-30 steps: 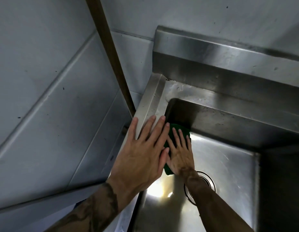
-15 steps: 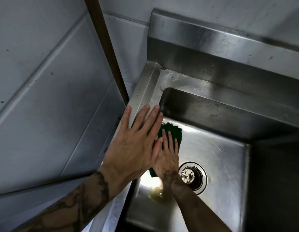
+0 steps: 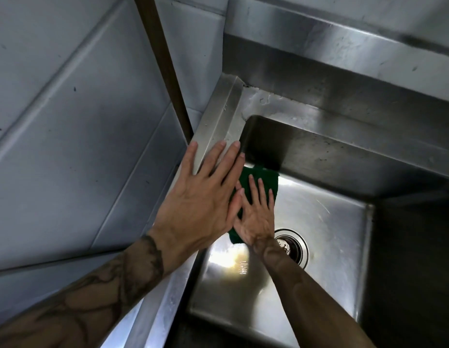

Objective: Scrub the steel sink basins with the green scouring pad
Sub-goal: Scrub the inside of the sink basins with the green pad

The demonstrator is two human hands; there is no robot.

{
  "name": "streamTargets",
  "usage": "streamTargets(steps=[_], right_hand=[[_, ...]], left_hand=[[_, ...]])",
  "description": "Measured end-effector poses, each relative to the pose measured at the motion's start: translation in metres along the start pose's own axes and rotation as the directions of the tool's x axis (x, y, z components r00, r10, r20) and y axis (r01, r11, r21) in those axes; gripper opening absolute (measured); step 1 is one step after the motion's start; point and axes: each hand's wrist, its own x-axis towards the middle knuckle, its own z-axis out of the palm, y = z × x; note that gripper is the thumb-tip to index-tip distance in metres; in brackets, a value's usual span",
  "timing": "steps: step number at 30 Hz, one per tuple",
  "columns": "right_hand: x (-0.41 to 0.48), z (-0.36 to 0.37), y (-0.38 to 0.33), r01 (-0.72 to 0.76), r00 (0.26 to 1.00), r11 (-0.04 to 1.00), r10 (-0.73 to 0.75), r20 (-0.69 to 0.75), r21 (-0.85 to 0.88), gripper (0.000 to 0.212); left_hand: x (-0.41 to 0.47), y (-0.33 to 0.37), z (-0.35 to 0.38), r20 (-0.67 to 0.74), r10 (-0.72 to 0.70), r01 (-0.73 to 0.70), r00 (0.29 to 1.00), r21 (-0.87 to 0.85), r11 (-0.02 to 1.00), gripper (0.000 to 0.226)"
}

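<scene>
The steel sink basin [image 3: 319, 222] fills the right half of the view, with a round drain [image 3: 297, 248] in its floor. My right hand [image 3: 256, 217] lies flat, fingers spread, pressing the green scouring pad [image 3: 261, 175] onto the basin floor at the far left corner. The pad's far edge touches the foot of the back wall. My left hand [image 3: 200, 197] rests flat and open on the sink's left rim [image 3: 218, 126], just above the right hand, and hides part of the pad.
A steel backsplash [image 3: 319, 54] rises behind the basin. Grey wall panels [image 3: 67, 121] and a brown vertical pipe [image 3: 165, 71] stand close on the left. The basin's right wall [image 3: 407, 247] is dark.
My right hand has slid the pad slightly along the floor at the far left corner. The drain has come into full view as my head moved. My left hand stays on the rim.
</scene>
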Motion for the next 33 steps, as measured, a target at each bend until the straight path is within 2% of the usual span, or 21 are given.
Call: streamTargets(steps=[3, 9, 14, 19, 26, 31, 33], right_hand=[[0.002, -0.001, 0.0, -0.005, 1.0, 1.0, 0.005, -0.004, -0.01, 0.073], [-0.038, 0.009, 0.015, 0.087, 0.996, 0.996, -0.087, -0.004, -0.028, 0.078], [-0.019, 0.004, 0.01, 0.014, 1.0, 1.0, -0.014, -0.004, -0.018, 0.074], [-0.008, 0.0, 0.007, -0.008, 1.0, 0.999, 0.007, -0.018, -0.036, 0.077], [-0.066, 0.021, -0.002, 0.091, 0.996, 0.994, -0.091, -0.009, -0.054, 0.075], [-0.042, 0.018, -0.008, 0.017, 1.0, 0.999, -0.018, -0.015, -0.037, 0.074], [-0.056, 0.022, -0.01, 0.042, 0.999, 0.998, -0.043, -0.028, -0.035, 0.074]], left_hand=[[0.0, -0.001, -0.001, -0.003, -0.005, 0.005, 1.0, 0.014, 1.0, 0.068], [-0.002, 0.002, -0.007, -0.021, -0.085, 0.084, 0.996, -0.034, 0.996, 0.069], [-0.003, 0.002, -0.007, -0.019, -0.152, 0.15, 0.988, -0.062, 0.987, 0.067], [-0.003, 0.003, -0.006, -0.039, -0.149, 0.146, 0.988, -0.081, 0.986, 0.068], [-0.003, 0.003, -0.009, -0.044, -0.149, 0.145, 0.988, -0.073, 0.987, 0.069], [-0.002, 0.003, -0.009, -0.046, -0.143, 0.14, 0.989, -0.071, 0.988, 0.069], [-0.002, 0.004, -0.01, -0.049, -0.14, 0.137, 0.989, -0.063, 0.989, 0.069]])
